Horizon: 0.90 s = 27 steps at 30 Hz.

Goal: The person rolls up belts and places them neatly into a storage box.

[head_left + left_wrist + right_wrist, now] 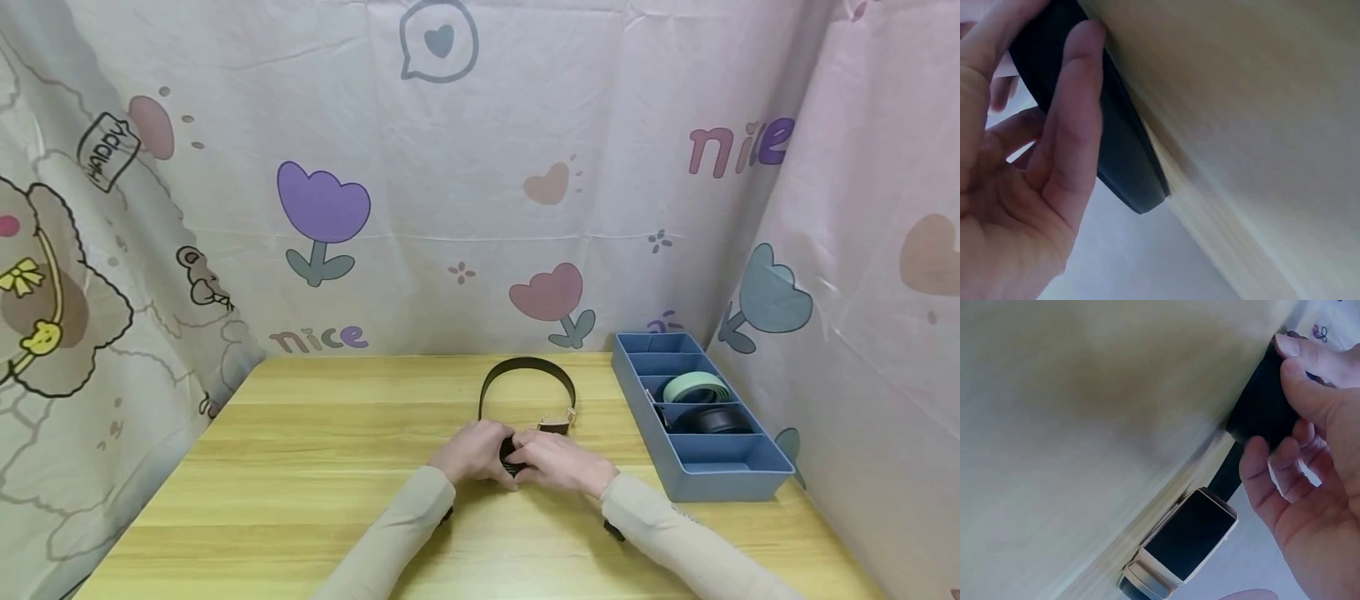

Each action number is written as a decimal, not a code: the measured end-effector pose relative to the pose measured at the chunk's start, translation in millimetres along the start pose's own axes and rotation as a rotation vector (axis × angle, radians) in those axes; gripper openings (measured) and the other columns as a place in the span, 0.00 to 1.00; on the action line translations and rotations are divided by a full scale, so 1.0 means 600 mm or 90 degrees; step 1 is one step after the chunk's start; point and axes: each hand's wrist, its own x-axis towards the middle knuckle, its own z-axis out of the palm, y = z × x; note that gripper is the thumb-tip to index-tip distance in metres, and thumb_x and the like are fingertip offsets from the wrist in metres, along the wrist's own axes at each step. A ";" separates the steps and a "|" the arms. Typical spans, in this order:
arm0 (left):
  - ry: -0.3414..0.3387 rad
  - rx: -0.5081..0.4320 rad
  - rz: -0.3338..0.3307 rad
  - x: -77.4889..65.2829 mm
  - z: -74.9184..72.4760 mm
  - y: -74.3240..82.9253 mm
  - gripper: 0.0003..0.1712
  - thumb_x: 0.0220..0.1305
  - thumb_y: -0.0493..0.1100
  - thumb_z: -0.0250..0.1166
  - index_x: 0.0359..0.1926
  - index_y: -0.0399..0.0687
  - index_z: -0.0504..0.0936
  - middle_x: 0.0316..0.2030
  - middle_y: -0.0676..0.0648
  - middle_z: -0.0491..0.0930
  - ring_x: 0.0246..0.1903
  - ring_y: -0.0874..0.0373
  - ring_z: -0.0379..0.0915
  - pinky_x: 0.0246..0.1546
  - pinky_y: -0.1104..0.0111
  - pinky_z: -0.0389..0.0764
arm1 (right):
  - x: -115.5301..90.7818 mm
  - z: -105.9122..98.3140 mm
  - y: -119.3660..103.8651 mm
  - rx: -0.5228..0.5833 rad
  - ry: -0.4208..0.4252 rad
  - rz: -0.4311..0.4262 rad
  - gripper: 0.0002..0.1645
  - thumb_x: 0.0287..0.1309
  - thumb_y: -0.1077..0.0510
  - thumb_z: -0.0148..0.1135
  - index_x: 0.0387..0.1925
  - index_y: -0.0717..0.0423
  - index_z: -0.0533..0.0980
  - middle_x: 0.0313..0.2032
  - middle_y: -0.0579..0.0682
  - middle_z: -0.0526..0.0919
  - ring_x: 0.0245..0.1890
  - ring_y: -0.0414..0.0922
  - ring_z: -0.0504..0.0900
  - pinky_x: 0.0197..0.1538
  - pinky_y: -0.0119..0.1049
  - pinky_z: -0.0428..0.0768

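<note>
A black belt [527,363] stands on its edge on the table, its far part bowed in a wide loop behind both hands. The near part is wound into a small coil [512,455] between the hands. From the left, my left hand [474,454] grips the coil; the left wrist view shows a tapered strap end [1138,181] past the fingers. My right hand [561,461] holds the coil's other side, thumb and fingers around the black strap [1263,403]. Just beyond the right hand lies the belt's gold-rimmed buckle [1191,534] with a dark face.
At the right of the wooden table [337,467] stands a blue-grey divided box [652,446]. One compartment holds a rolled light green belt [693,384], another a rolled black belt [716,419]. A printed curtain [442,167] hangs behind the table and along both sides.
</note>
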 end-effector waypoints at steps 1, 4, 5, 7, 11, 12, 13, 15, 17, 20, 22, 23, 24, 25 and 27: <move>-0.004 -0.011 0.004 -0.001 -0.001 0.000 0.26 0.33 0.57 0.83 0.36 0.61 0.81 0.30 0.62 0.79 0.29 0.67 0.71 0.34 0.73 0.74 | 0.000 0.000 0.001 0.005 0.000 -0.004 0.06 0.59 0.48 0.66 0.39 0.39 0.83 0.35 0.36 0.76 0.36 0.32 0.72 0.43 0.27 0.76; -0.039 -0.064 0.016 -0.007 -0.004 -0.007 0.27 0.37 0.50 0.83 0.42 0.63 0.82 0.35 0.61 0.81 0.31 0.67 0.72 0.37 0.74 0.74 | -0.001 0.000 0.005 -0.001 0.005 -0.027 0.10 0.58 0.50 0.67 0.42 0.41 0.85 0.33 0.37 0.75 0.35 0.32 0.72 0.42 0.27 0.76; -0.059 -0.092 0.015 -0.009 -0.007 -0.010 0.28 0.39 0.47 0.82 0.45 0.63 0.82 0.37 0.60 0.81 0.31 0.67 0.73 0.36 0.74 0.75 | 0.000 0.000 0.006 -0.006 0.007 -0.037 0.11 0.58 0.50 0.68 0.43 0.42 0.85 0.34 0.37 0.75 0.36 0.33 0.73 0.43 0.28 0.76; -0.103 -0.146 0.000 -0.012 -0.011 -0.017 0.31 0.43 0.41 0.81 0.51 0.62 0.80 0.42 0.56 0.80 0.29 0.66 0.75 0.33 0.73 0.78 | 0.000 0.000 0.010 -0.014 -0.001 -0.045 0.15 0.57 0.50 0.68 0.47 0.42 0.84 0.34 0.37 0.76 0.39 0.34 0.74 0.46 0.29 0.77; -0.137 -0.224 -0.034 -0.014 -0.018 -0.027 0.36 0.45 0.35 0.79 0.57 0.56 0.78 0.46 0.49 0.79 0.22 0.63 0.78 0.23 0.70 0.81 | 0.003 0.001 0.014 -0.007 -0.021 -0.037 0.19 0.59 0.50 0.67 0.53 0.40 0.82 0.42 0.39 0.80 0.46 0.36 0.76 0.52 0.32 0.77; -0.128 -0.219 -0.035 -0.013 -0.018 -0.028 0.36 0.44 0.36 0.80 0.57 0.56 0.78 0.46 0.49 0.80 0.22 0.63 0.77 0.24 0.71 0.80 | 0.004 0.001 0.014 0.002 -0.027 -0.026 0.19 0.59 0.50 0.67 0.53 0.40 0.82 0.45 0.39 0.81 0.47 0.36 0.76 0.52 0.33 0.77; -0.118 -0.216 -0.036 -0.013 -0.017 -0.029 0.36 0.43 0.38 0.80 0.56 0.55 0.79 0.45 0.49 0.81 0.22 0.63 0.77 0.24 0.71 0.80 | 0.005 0.001 0.014 0.010 -0.030 -0.020 0.19 0.58 0.50 0.67 0.52 0.39 0.82 0.47 0.40 0.81 0.48 0.37 0.77 0.53 0.34 0.77; -0.079 -0.176 -0.029 -0.013 -0.013 -0.029 0.34 0.39 0.45 0.83 0.52 0.54 0.81 0.40 0.52 0.82 0.23 0.66 0.76 0.27 0.73 0.78 | 0.008 0.001 0.012 0.018 -0.030 -0.007 0.17 0.56 0.49 0.69 0.49 0.39 0.83 0.49 0.41 0.81 0.48 0.37 0.77 0.53 0.34 0.77; -0.046 -0.137 -0.032 -0.013 -0.007 -0.028 0.33 0.35 0.52 0.84 0.47 0.54 0.83 0.36 0.55 0.82 0.24 0.66 0.74 0.29 0.74 0.76 | 0.011 0.001 0.007 0.008 -0.033 0.000 0.14 0.54 0.46 0.70 0.44 0.39 0.84 0.48 0.40 0.82 0.47 0.36 0.77 0.50 0.33 0.78; -0.013 -0.085 -0.036 -0.016 0.001 -0.025 0.34 0.29 0.58 0.84 0.42 0.56 0.85 0.32 0.59 0.81 0.27 0.66 0.71 0.32 0.73 0.74 | 0.013 0.002 0.000 -0.011 -0.034 0.000 0.12 0.51 0.43 0.72 0.38 0.38 0.85 0.40 0.39 0.80 0.41 0.35 0.76 0.45 0.30 0.78; -0.013 -0.066 -0.038 -0.018 0.001 -0.023 0.34 0.30 0.58 0.83 0.44 0.57 0.85 0.32 0.59 0.80 0.29 0.65 0.72 0.35 0.72 0.74 | 0.012 0.001 -0.003 -0.022 -0.032 0.004 0.11 0.51 0.43 0.72 0.37 0.38 0.85 0.38 0.39 0.79 0.39 0.34 0.76 0.43 0.29 0.78; -0.018 -0.061 -0.037 -0.018 -0.001 -0.021 0.34 0.31 0.58 0.83 0.45 0.59 0.84 0.34 0.59 0.81 0.30 0.65 0.72 0.36 0.71 0.74 | 0.011 0.001 -0.003 -0.025 -0.031 0.004 0.11 0.51 0.43 0.72 0.37 0.37 0.86 0.38 0.38 0.79 0.39 0.34 0.75 0.43 0.29 0.78; -0.027 -0.059 -0.034 -0.018 -0.003 -0.020 0.33 0.33 0.56 0.83 0.45 0.60 0.84 0.35 0.59 0.80 0.31 0.66 0.71 0.37 0.71 0.74 | 0.011 0.001 -0.004 -0.025 -0.029 0.004 0.12 0.51 0.44 0.72 0.38 0.38 0.86 0.37 0.38 0.78 0.39 0.34 0.75 0.44 0.28 0.78; -0.043 -0.064 -0.034 -0.018 -0.006 -0.018 0.32 0.35 0.54 0.83 0.46 0.61 0.83 0.37 0.58 0.80 0.32 0.65 0.72 0.38 0.70 0.74 | 0.011 0.000 -0.003 -0.025 -0.028 0.004 0.13 0.51 0.44 0.72 0.39 0.39 0.86 0.37 0.38 0.78 0.39 0.34 0.75 0.44 0.29 0.78; -0.076 -0.092 -0.041 -0.018 -0.010 -0.016 0.30 0.39 0.50 0.83 0.46 0.62 0.81 0.38 0.57 0.80 0.30 0.65 0.74 0.36 0.70 0.77 | 0.010 -0.001 -0.002 -0.025 -0.030 0.001 0.15 0.51 0.45 0.72 0.42 0.41 0.86 0.36 0.38 0.77 0.39 0.34 0.74 0.44 0.29 0.77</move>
